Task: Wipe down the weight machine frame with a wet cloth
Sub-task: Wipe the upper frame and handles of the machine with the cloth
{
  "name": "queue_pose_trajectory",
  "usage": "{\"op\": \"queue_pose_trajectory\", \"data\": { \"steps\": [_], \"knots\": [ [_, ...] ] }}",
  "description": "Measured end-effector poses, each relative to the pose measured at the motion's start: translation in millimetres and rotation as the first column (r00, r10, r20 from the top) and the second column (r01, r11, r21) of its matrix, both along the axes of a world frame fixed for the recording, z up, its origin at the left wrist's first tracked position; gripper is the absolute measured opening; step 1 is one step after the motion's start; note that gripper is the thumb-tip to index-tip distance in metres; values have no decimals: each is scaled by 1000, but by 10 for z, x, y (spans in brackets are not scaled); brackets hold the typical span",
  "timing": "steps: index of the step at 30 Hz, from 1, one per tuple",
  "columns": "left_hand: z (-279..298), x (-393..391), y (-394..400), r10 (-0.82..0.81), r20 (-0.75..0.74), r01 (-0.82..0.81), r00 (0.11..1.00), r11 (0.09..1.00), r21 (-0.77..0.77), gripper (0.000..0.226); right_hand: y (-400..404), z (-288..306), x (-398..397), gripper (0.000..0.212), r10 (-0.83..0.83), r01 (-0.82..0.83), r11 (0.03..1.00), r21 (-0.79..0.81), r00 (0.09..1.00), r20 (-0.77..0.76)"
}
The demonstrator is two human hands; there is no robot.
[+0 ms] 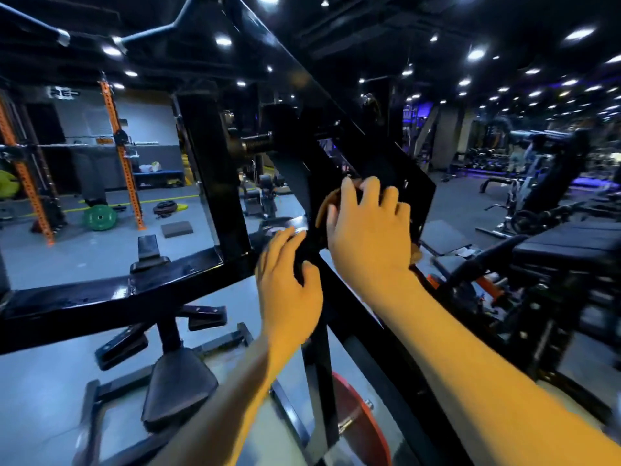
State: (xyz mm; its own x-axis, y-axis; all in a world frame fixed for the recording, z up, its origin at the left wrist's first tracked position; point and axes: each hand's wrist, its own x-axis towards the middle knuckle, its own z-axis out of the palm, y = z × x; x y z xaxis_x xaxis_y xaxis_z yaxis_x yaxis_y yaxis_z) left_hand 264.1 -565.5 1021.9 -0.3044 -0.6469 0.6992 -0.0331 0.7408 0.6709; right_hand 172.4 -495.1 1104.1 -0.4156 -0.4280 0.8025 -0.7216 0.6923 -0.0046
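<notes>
Here, right hand (366,230) pressing orange cloth (327,205) against black frame (389,169), left hand (289,280) gripping it.

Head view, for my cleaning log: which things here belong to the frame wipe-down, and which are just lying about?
In the job:
- black steel machine frame
- brownish crumpled cloth, pressed to the frame under the right hand
- left hand, curled on the sloping bar

Lying about:
- green round weight plate on the floor
- orange perforated rack upright
- black padded bench
</notes>
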Motion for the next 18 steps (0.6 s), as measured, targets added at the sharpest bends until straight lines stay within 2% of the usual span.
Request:
{"op": "queue_pose_trajectory", "data": {
  "steps": [3, 7, 9, 11, 15, 18],
  "knots": [
    [-35, -48, 439, -123, -21, 125, 992, 964, 235, 46, -102, 141, -51, 55, 64, -64, 998, -3, 991, 114],
    [-99, -106, 777, -181, -179, 239, 967, 887, 395, 41, 285, -207, -69, 51, 118, -118, 993, -13, 992, -37],
    [-130, -124, 933, -194, -303, 326, 933, 811, 486, 38, 593, -479, -45, 52, 120, -120, 993, 5, 991, -66],
    [-156, -136, 1083, -182, -424, 408, 887, 737, 539, 35, 911, -704, -29, 51, 99, -100, 995, -24, 994, -35],
    [-219, -103, 1383, -190, -502, 483, 844, 676, 557, 42, 1607, -1146, 37, 49, 72, -71, 997, -37, 997, 32],
    [-222, -79, 1583, -213, -524, 533, 824, 606, 591, 37, 1883, -1321, 83, 49, 37, -36, 999, -17, 998, 47]
  ]
}}
